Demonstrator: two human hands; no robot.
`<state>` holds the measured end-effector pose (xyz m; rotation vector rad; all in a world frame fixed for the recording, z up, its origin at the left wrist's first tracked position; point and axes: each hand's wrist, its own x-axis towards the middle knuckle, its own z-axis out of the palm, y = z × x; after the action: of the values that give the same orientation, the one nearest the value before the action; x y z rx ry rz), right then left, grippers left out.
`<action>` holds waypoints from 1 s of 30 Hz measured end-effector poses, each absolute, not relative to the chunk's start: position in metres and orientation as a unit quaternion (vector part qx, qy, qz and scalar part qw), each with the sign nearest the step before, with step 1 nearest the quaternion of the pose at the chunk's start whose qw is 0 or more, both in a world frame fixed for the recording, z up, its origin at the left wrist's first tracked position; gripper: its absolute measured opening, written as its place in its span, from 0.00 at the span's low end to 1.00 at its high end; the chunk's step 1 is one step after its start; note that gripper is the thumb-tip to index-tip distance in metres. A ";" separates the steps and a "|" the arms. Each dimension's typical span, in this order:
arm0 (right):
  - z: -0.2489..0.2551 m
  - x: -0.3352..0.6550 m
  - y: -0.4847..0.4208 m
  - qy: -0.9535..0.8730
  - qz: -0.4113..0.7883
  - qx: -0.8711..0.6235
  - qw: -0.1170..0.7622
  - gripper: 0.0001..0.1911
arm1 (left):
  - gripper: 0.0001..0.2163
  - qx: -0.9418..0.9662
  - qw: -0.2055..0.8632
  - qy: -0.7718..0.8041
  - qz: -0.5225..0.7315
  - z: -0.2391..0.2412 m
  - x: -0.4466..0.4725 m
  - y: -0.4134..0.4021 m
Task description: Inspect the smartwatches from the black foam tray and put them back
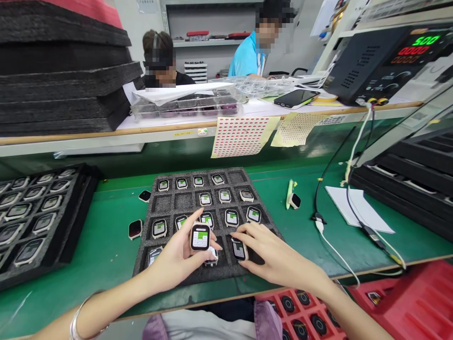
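My left hand (184, 252) is closed on a strapless smartwatch (200, 237), whose lit screen shows green and white blocks and faces up. Beneath it lies a grey foam tray (164, 203) with watches in many of its pockets. My right hand (264, 252) has its thumb and fingers around the edges of a second smartwatch (239, 249) with a darker screen, at the tray's front right. Another watch (212, 256) sits between my hands, partly covered by the left one. Several tray watches show similar green and white screens.
Loose watches lie left (135, 229) and right (294, 201) of the tray, the latter beside a green pen (289, 193). A filled tray stack (42, 222) stands left. Cables (331, 245) and white paper (357, 208) lie right. Two people sit beyond the shelf, near a power supply (375, 66).
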<state>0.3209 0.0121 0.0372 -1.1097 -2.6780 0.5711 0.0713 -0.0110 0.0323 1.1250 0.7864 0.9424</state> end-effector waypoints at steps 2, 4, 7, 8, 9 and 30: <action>0.040 0.322 0.013 -0.907 0.172 -0.373 0.090 0.30 | 0.34 0.557 0.623 0.389 0.389 0.024 0.063 -0.013; 0.042 0.317 0.012 -0.914 0.158 -0.363 0.092 0.29 | 0.33 0.632 0.533 0.437 0.354 0.014 0.052 -0.015; 0.042 0.298 0.010 -0.930 0.147 -0.329 0.066 0.20 | 0.29 0.699 0.419 0.488 0.312 0.000 0.039 -0.019; 0.041 0.290 0.010 -0.937 0.135 -0.319 0.052 0.18 | 0.27 0.707 0.404 0.496 0.302 -0.004 0.036 -0.020; 0.039 0.281 0.010 -0.942 0.116 -0.313 0.039 0.16 | 0.26 0.713 0.394 0.500 0.293 -0.007 0.034 -0.021; 0.056 0.281 0.033 -0.771 0.530 -0.327 0.132 0.27 | 0.21 0.819 0.200 0.500 0.198 0.031 0.000 -0.005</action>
<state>0.2812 0.0334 0.0564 -0.9486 -2.2380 1.5398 0.0004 -0.0054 0.0313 2.2894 1.3992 0.5531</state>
